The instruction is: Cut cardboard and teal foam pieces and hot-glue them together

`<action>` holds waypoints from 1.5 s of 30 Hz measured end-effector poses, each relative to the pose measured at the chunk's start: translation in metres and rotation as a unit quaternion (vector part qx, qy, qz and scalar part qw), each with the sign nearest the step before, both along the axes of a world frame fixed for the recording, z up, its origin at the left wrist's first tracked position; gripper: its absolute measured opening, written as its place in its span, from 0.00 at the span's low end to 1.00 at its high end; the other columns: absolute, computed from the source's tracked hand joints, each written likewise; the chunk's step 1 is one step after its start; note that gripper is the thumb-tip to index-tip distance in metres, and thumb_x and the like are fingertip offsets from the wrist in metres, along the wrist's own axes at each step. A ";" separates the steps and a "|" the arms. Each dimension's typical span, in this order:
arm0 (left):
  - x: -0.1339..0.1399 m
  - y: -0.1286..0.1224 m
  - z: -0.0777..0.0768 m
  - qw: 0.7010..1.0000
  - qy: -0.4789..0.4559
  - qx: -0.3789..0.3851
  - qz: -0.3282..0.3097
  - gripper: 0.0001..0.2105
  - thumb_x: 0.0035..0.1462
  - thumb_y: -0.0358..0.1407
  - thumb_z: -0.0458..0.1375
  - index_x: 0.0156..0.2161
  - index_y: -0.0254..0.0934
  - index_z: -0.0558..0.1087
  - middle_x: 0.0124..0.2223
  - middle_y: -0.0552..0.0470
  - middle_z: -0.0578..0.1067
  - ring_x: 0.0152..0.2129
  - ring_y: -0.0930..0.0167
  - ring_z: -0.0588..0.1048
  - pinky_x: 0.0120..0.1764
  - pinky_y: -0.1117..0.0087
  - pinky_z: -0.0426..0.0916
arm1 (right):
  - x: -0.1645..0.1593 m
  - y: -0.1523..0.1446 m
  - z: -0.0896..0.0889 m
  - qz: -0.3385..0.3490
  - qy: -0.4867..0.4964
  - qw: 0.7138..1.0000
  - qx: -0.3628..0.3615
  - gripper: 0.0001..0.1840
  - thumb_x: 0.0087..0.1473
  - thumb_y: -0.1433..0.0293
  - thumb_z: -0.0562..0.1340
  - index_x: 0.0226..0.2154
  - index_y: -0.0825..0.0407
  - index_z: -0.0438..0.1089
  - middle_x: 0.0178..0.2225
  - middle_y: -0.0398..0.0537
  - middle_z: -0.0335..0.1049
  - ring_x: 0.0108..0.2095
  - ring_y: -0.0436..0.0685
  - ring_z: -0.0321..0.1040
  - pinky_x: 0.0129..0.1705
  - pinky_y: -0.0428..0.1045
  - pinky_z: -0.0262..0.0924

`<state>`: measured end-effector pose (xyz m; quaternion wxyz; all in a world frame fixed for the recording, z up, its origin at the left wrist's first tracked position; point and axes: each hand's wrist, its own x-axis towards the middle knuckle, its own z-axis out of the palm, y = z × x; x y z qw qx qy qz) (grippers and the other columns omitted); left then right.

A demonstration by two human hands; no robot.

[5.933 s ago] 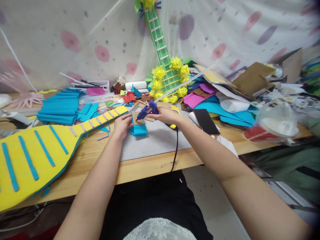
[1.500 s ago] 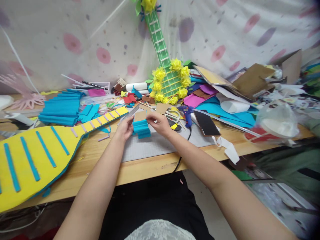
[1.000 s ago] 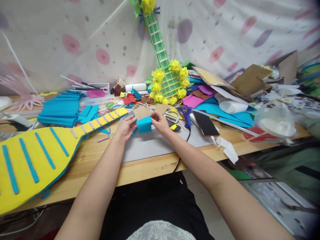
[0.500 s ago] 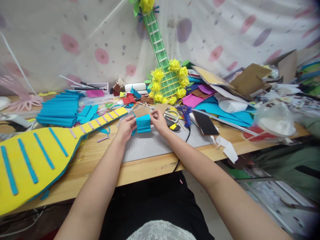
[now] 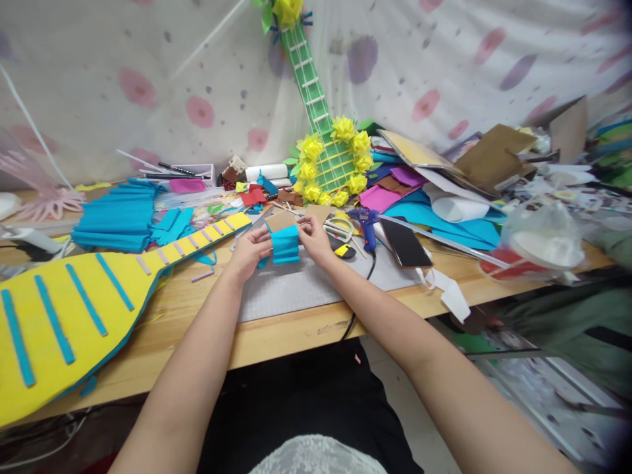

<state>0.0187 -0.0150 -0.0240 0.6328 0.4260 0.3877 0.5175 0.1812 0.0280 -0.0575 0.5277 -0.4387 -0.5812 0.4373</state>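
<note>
Head camera view showed both hands meeting at the centre of the frame, above the grey cutting mat (image 5: 306, 289) on the wooden worktop (image 5: 276, 332). The left hand (image 5: 251, 249) and the right hand (image 5: 313, 238) held a small pleated blue paper piece (image 5: 285, 244) between them, lifted just clear of the mat; the fingers of each hand were clamped on its opposite edges, the left at its left side, the right at its upper right corner. A brown cardboard piece (image 5: 279, 220) showed directly behind the blue piece; whether the two were joined could not be determined. The blue glue gun (image 5: 366, 222) lay set down just right of the hands, its cord trailing over the worktop edge, with scissors (image 5: 340, 229) and a dark phone (image 5: 403, 241) near it. Judged from this, the folding of the piece appeared done and the gluing stage appeared to be over or paused; the piece was not yet fixed to anything visible. At lower left lay the large yellow guitar shape (image 5: 74, 309) with blue strips, beside a stack of blue pleated paper (image 5: 116, 217). A green guitar model (image 5: 320, 125) with yellow flowers leaned against the backdrop at upper centre.
</note>
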 end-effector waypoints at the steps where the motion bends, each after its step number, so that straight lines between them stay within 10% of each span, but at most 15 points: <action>1: 0.000 0.001 -0.002 1.000 0.006 0.005 0.003 0.22 0.33 0.29 0.67 0.40 0.34 0.75 0.36 0.46 0.79 0.36 0.64 0.77 0.34 0.71 0.71 | 0.000 0.000 0.000 0.002 -0.005 1.000 0.005 0.11 0.45 0.65 0.57 0.34 0.48 0.57 0.21 0.33 0.59 0.23 0.47 0.60 0.28 0.45 0.58; 15: 0.012 0.005 -0.008 0.990 -0.032 -0.044 0.127 0.14 0.36 0.32 0.67 0.32 0.34 0.73 0.25 0.54 0.76 0.24 0.72 0.75 0.28 0.75 0.69 | -0.005 -0.012 0.009 0.053 -0.051 0.997 0.033 0.10 0.47 0.69 0.55 0.35 0.49 0.56 0.21 0.34 0.61 0.21 0.47 0.60 0.26 0.44 0.55; 29: 0.009 0.009 -0.010 0.988 -0.099 -0.069 0.096 0.07 0.46 0.30 0.61 0.34 0.35 0.75 0.31 0.51 0.79 0.29 0.71 0.76 0.33 0.73 0.72 | -0.003 -0.015 0.019 0.177 -0.005 0.984 -0.018 0.18 0.43 0.67 0.60 0.36 0.48 0.52 0.18 0.29 0.61 0.18 0.48 0.64 0.24 0.46 0.62; 45: 0.001 0.017 -0.018 0.971 -0.028 -0.007 0.239 0.13 0.37 0.38 0.67 0.29 0.33 0.74 0.22 0.54 0.75 0.17 0.76 0.71 0.22 0.75 0.67 | -0.010 -0.016 0.017 0.183 -0.083 0.979 -0.041 0.19 0.43 0.68 0.65 0.36 0.50 0.57 0.22 0.34 0.63 0.24 0.48 0.64 0.25 0.44 0.61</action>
